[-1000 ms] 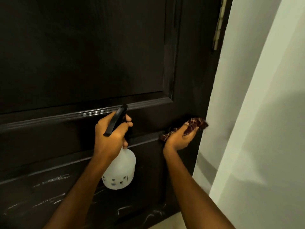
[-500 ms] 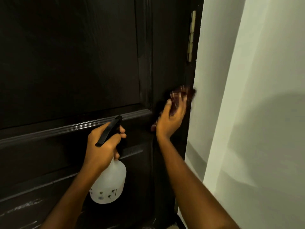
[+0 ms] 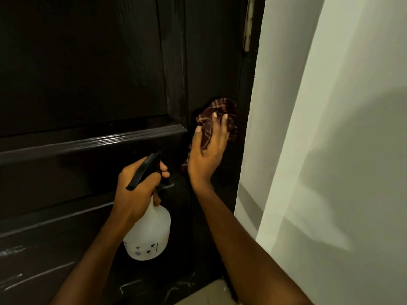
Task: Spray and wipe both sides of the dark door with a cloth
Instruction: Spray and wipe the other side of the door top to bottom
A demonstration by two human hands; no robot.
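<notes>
Closest to me are the person's two bare arms, reaching up toward the door. The left hand (image 3: 141,190) has its grip wrapped tight around the neck of a white spray bottle (image 3: 149,236). The bottle hangs down below the fist, and its black trigger top (image 3: 143,171) pokes up above the fingers. The bottle is close to the door, but I cannot tell if it touches it.

A little farther on, the right hand (image 3: 208,150) is spread out flat, fingers wide. It presses a dark red checked cloth (image 3: 218,116) against the dark door (image 3: 88,73). The cloth is on the tall strip of wood by the door's right edge, just past the corner of the big sunk panel. One end of the cloth dangles below the palm.

Farther still, a pale metal hinge (image 3: 248,25) sits up on that same edge, and a light wall (image 3: 330,128) stands beside it.

I think this is the wiping step, on the hinge side of this face. Pale streaks (image 3: 15,280) show low down near the bottom edge, so that part looks not clean yet. Next the hand should rub along the strip with a firm push, then go lower. The other side of the door is not in sight, so I guess it may need doing too.
</notes>
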